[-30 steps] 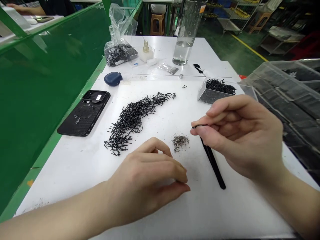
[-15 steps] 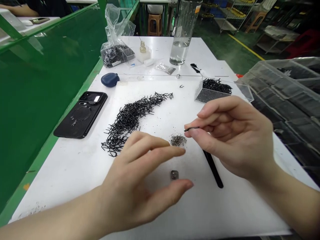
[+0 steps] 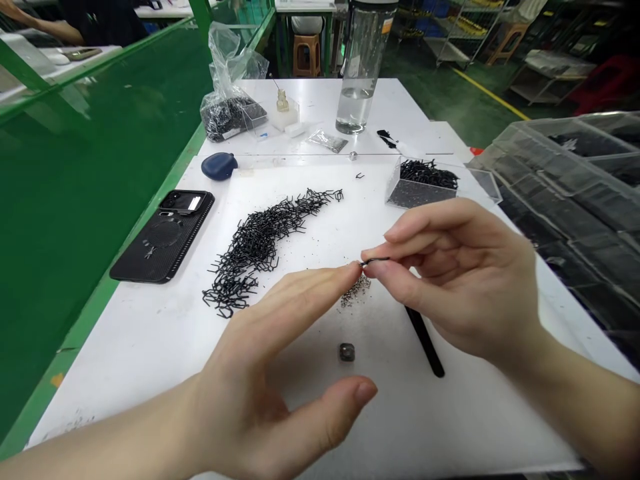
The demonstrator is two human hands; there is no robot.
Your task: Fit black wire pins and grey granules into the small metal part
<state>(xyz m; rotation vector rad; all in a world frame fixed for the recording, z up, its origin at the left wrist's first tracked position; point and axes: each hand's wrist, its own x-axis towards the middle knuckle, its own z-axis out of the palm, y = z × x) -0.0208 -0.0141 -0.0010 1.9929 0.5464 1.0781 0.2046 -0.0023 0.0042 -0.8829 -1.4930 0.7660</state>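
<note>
Between thumb and forefinger, my right hand (image 3: 455,273) pinches a small thin black bent piece (image 3: 375,260). My left hand (image 3: 285,360) is spread, its thumb well apart from its fingers, and its forefinger tip meets the left end of that piece. Below the fingertips lies a heap of tiny metallic bits (image 3: 356,291). A small dark square block (image 3: 347,352) rests on the white surface between my hands. Black tweezers (image 3: 425,343), as they appear, lie partly hidden under my right hand. Left of them spreads a long pile of black bent pieces (image 3: 260,237).
A clear box (image 3: 420,193) of black pieces stands behind my right hand. At left are a black phone (image 3: 163,237) and a blue case (image 3: 219,166). Farther back stand a plastic bag (image 3: 230,117), a small bottle (image 3: 283,101) and a water bottle (image 3: 357,100). Clear drawers (image 3: 575,180) line the right.
My left forefinger has risen to touch the end of the black piece, and its gap to the thumb has widened. My right hand has shifted slightly left, still pinching the piece.
</note>
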